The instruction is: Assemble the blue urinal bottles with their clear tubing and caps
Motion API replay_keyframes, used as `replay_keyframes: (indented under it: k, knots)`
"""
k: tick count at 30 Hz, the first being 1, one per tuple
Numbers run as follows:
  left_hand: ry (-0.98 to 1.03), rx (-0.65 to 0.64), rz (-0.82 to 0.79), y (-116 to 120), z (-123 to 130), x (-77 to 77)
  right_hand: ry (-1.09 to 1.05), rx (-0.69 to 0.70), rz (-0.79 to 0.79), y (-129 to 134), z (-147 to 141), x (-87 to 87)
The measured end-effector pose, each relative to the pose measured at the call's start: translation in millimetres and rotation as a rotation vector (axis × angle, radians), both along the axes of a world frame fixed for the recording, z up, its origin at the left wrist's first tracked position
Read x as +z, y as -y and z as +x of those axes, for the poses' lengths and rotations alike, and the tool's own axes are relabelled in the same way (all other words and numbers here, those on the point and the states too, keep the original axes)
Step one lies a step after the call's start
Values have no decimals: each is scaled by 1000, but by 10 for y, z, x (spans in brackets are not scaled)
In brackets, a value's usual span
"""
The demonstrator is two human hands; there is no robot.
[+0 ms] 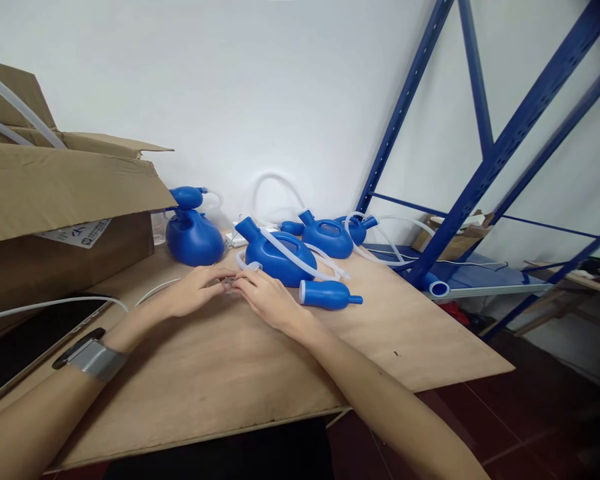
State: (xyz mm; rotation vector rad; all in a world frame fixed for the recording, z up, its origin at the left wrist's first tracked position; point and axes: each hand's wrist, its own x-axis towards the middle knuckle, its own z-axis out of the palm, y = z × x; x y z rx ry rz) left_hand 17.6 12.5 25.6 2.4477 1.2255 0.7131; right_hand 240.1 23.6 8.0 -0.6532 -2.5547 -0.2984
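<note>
Over the wooden tabletop my left hand (199, 291) and my right hand (266, 297) meet at their fingertips. Their fingers are bent and pinch at something small and pale or clear, too hidden to name. Just beyond them a blue plastic urinal bottle (275, 259) stands with its spout tilted up to the left. A translucent hose (293, 257) runs across its front. To the right of my right hand, a blue funnel-shaped piece (327, 295) with a white-rimmed wide end lies on its side, apart from my fingers.
More blue bottles (195, 239) (329, 239) stand along the wall. An open cardboard box (65, 193) with hoses rises at the left. A blue metal rack (505, 160) borders the table (260, 373) on the right, where a small carton (453, 239) sits.
</note>
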Motion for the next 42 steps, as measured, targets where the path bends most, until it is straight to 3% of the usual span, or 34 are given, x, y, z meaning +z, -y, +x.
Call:
replay_keyframes:
  k: [5, 10, 12, 16, 22, 26, 30, 35, 38, 42]
  knots:
    - [-22, 33, -57, 36, 9, 32, 126, 119, 139, -96, 50, -34]
    - [52, 59, -128, 17, 61, 0, 14, 130, 39, -108, 80, -8]
    - [155, 112, -86, -3, 68, -17, -129, 32, -14, -126, 126, 56]
    - [241, 247, 52, -33, 66, -44, -424, -314, -57, -252, 275, 160]
    - [249, 285, 176, -64, 62, -102, -405, -544, 9, -458, 481, 132]
    - [321, 307, 203, -87, 50, -161, -401, -635, -117, -547, 571, 99]
    - [414, 365, 201, -99, 68, -212, -420, -572, -325, -618, 650, 118]
    - [545, 401, 207, -167, 118, -209, -363, -431, -383, -604, 767, 328]
    - [595, 418, 197, -255, 139, -116, -258, -378, -488, -579, 865, 528]
    - [549, 372, 119, -383, 107, 124, -158, -259, -639, -567, 975, 760]
